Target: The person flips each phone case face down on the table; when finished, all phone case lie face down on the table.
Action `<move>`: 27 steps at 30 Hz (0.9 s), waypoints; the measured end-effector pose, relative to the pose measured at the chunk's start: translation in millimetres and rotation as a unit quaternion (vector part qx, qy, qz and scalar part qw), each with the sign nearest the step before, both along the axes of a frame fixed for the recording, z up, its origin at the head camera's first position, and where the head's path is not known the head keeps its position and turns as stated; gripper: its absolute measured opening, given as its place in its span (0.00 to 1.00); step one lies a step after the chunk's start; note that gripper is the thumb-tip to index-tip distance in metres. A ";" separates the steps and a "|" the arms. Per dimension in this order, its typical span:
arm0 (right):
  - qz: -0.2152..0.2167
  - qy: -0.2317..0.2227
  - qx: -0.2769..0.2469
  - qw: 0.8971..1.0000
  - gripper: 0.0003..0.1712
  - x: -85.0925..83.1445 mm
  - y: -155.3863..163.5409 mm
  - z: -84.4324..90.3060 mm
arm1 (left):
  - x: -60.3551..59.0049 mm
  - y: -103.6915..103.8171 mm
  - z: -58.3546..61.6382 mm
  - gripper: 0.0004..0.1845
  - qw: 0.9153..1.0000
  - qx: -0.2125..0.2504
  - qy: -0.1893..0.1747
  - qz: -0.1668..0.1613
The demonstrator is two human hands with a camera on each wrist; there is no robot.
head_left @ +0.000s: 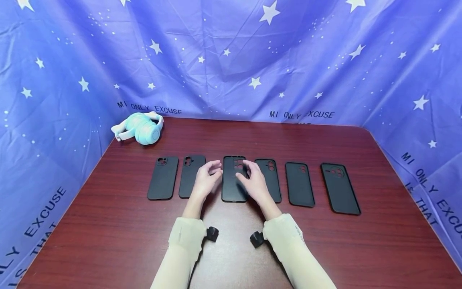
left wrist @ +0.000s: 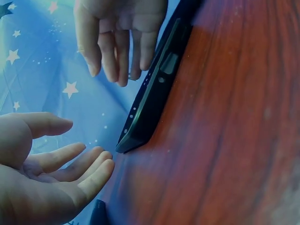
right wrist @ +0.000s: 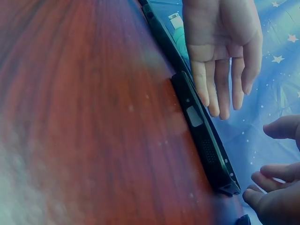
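A black phone case [head_left: 230, 186] lies flat on the table between the two hands, camera cutouts at its upper right. My left hand [head_left: 207, 181] is at its left side, overlapping another black phone case [head_left: 187, 180] in the head view, fingers loosely bent. Over the middle case's right edge hovers my right hand [head_left: 254, 182], partly hiding it and the phone case [head_left: 276, 190] to the right. Both hands hold nothing. In the left wrist view, the left hand's fingertips are close to the corner of the middle case [left wrist: 154, 89], whose port cutout shows.
In the same row lie more black phone cases: one [head_left: 163, 180] at far left, one [head_left: 300, 186] right of the hands and one [head_left: 341, 190] at far right. Light blue headphones [head_left: 142, 127] sit at the back left. A starry blue curtain [head_left: 223, 80] surrounds the wooden table [head_left: 231, 261].
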State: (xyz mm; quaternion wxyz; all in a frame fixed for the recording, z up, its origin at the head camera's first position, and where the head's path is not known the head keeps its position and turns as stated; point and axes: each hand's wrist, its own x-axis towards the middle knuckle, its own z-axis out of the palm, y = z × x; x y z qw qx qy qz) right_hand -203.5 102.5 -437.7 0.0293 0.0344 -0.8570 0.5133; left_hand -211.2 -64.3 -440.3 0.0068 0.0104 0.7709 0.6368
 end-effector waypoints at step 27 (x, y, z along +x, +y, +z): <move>0.008 -0.070 0.011 0.997 0.34 0.4 -1.6 -0.9 | 2.7 -0.3 -6.4 0.24 0.999 0.005 -0.041 -0.024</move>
